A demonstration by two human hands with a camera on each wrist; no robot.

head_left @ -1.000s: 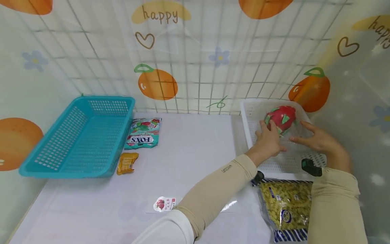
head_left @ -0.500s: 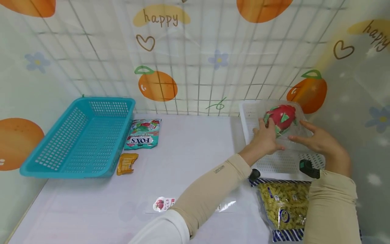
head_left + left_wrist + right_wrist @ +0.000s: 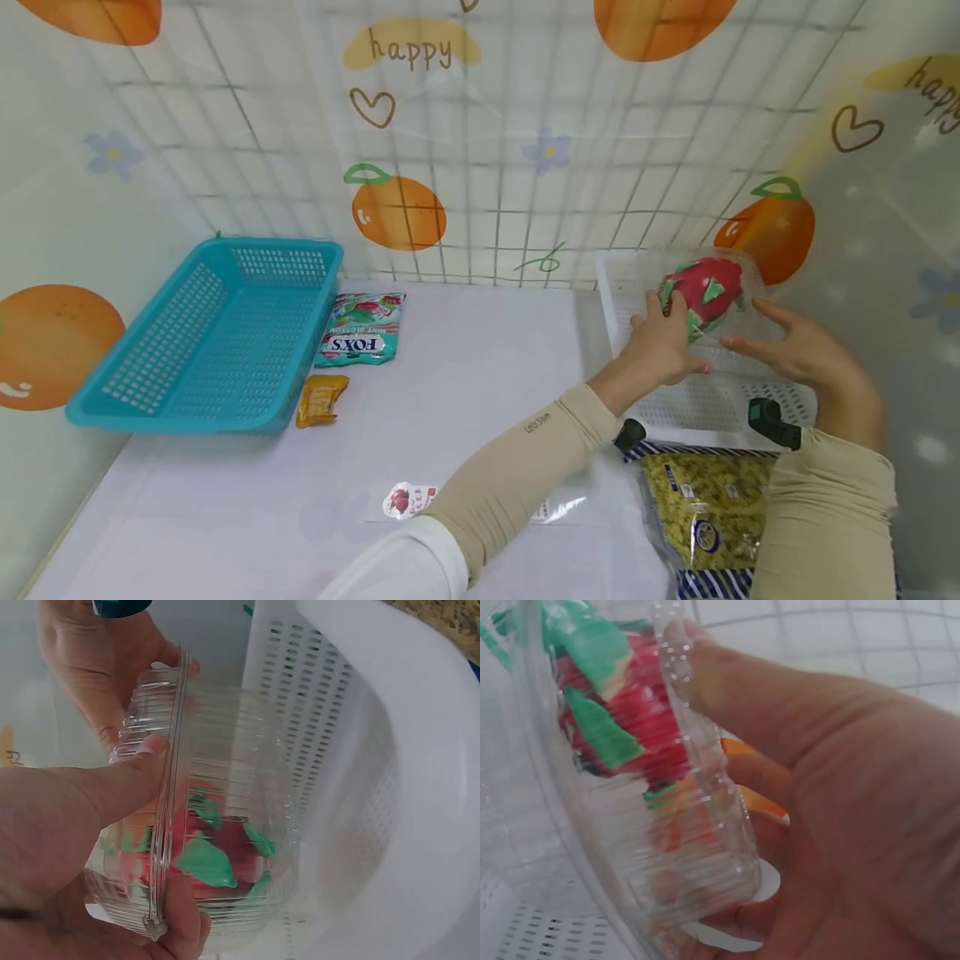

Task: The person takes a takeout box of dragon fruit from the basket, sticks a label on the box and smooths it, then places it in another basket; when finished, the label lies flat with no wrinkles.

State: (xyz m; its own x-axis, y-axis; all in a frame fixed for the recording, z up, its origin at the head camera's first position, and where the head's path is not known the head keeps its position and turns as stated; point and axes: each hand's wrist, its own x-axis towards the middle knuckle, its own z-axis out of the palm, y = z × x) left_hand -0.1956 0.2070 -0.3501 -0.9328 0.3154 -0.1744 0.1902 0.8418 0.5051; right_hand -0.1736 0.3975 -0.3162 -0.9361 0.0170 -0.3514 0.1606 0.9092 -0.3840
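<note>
A clear plastic clamshell box with a red-and-green dragon fruit inside is over the white perforated basket at the right. My left hand grips its near left side. In the left wrist view, that thumb lies along the box's rim, with fingers curled beneath. My right hand holds the opposite side. The right wrist view shows its thumb against the clear wall and the fingers behind. Whether the box touches the basket floor is hard to tell.
At the left stands a turquoise basket, with a green FOX'S candy bag and a small orange-yellow packet beside it. A pasta bag lies before the white basket. Under my left forearm is a clear labelled wrapper.
The head view has shifted slightly. Both hands stay on the clamshell box, in nearly the same place over the white basket.
</note>
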